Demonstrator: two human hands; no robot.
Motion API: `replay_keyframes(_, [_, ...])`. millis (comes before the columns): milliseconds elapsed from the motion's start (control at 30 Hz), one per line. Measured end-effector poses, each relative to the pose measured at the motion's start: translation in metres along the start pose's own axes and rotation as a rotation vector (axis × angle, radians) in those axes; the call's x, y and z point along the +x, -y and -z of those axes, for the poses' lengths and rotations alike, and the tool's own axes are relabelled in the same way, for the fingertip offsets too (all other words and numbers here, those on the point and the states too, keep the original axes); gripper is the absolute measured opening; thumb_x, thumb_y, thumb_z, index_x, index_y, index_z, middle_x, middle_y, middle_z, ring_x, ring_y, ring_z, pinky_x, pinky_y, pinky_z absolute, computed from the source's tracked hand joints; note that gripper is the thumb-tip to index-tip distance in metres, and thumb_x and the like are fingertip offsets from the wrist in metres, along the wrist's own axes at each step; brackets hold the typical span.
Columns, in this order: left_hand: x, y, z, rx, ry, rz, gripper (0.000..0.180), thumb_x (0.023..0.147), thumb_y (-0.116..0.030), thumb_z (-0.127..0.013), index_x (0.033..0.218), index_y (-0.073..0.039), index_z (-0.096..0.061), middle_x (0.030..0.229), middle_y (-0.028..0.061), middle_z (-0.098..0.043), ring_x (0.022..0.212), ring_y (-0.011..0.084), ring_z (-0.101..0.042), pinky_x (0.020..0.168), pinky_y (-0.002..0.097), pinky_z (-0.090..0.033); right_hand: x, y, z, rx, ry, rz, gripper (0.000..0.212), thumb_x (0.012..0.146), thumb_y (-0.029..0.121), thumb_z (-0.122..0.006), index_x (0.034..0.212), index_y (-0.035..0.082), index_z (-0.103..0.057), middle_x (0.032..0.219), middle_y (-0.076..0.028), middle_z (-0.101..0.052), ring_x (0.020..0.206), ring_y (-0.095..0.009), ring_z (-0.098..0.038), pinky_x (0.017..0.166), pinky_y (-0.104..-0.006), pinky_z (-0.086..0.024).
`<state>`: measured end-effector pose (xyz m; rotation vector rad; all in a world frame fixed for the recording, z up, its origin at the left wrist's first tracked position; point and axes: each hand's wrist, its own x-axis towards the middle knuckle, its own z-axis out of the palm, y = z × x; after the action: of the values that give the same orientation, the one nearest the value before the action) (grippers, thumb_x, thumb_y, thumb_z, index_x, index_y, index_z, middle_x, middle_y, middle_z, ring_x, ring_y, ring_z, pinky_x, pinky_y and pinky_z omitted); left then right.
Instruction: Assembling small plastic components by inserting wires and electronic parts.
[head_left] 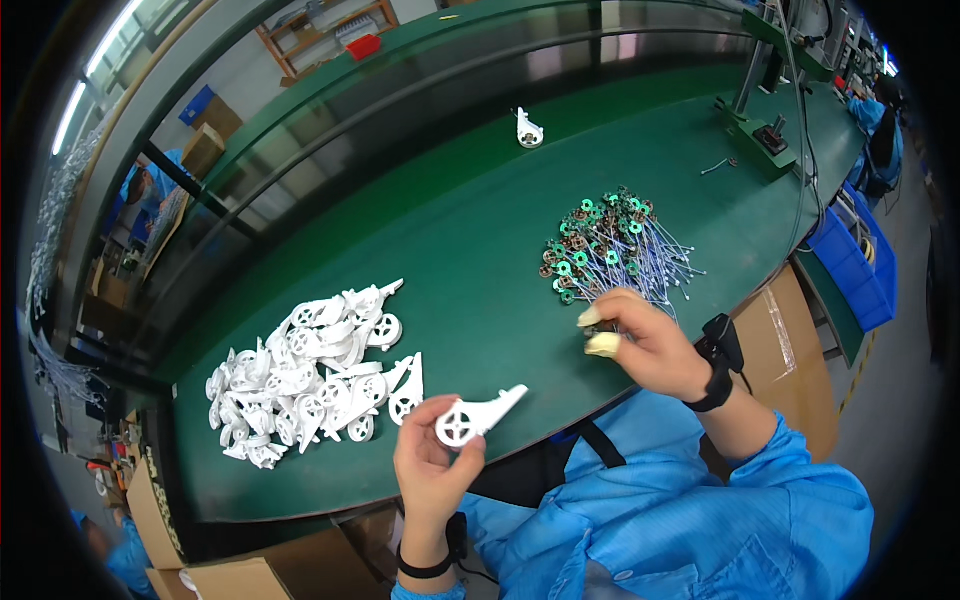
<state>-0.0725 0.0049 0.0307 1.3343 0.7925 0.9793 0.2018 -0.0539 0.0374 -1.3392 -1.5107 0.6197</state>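
My left hand (435, 465) holds a white plastic housing (462, 425) by its round spoked end, between thumb and fingers. Its narrow arm points up and to the right. My right hand (645, 345), with pale yellow covers on thumb and forefinger, pinches a small dark part (597, 329), mostly hidden by the fingers. That hand is at the near edge of a pile of small round parts with wire leads (615, 245), in green and copper-brown. Left of my left hand lies a heap of similar white housings (300, 375).
The green worktop (470, 270) carries a single white housing (529, 130) farther back and a loose wired part (718, 166) at right. A machine stand (765, 140) is at the far right, beside a blue bin (855, 260). Cardboard boxes (785, 345) stand below. Other people work nearby.
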Motion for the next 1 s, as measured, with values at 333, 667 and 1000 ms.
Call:
replay_keyframes(333, [-0.004, 0.020, -0.004, -0.045, 0.254, 0.218, 0.026, 0.090, -0.004, -0.061, 0.113, 0.006, -0.058, 0.100, 0.0089, -0.059, 0.087, 0.0109, -0.058, 0.071, 0.0222, -0.047, -0.010, 0.020, -0.008, 1.111, 0.071, -0.185, 0.034, 0.096, 0.011, -0.054, 0.127, -0.001, -0.051, 0.111, -0.011, -0.060, 0.097, -0.013, -0.057, 0.084, -0.0260, -0.047])
replay_keyframes(667, [-0.006, 0.020, -0.013, -0.103, 0.087, 0.272, 0.021, 0.091, -0.016, -0.064, 0.101, 0.002, -0.061, 0.083, 0.0023, -0.060, 0.073, 0.0058, -0.053, 0.064, 0.0188, -0.041, -0.006, 0.026, -0.020, 1.460, 0.206, -0.232, 0.038, 0.096, 0.019, -0.054, 0.126, -0.003, -0.049, 0.098, -0.011, -0.054, 0.087, -0.015, -0.051, 0.076, -0.0256, -0.043])
replay_keyframes(1000, [0.000, 0.028, -0.012, -0.149, 0.189, 0.064, 0.010, 0.091, -0.008, -0.060, 0.093, 0.002, -0.056, 0.099, 0.0094, -0.054, 0.084, 0.0147, -0.057, 0.074, 0.0254, -0.047, -0.010, 0.018, -0.024, 1.557, 0.261, -0.269, 0.036, 0.095, 0.020, -0.055, 0.124, 0.000, -0.049, 0.097, -0.011, -0.054, 0.085, -0.017, -0.051, 0.072, -0.0254, -0.044])
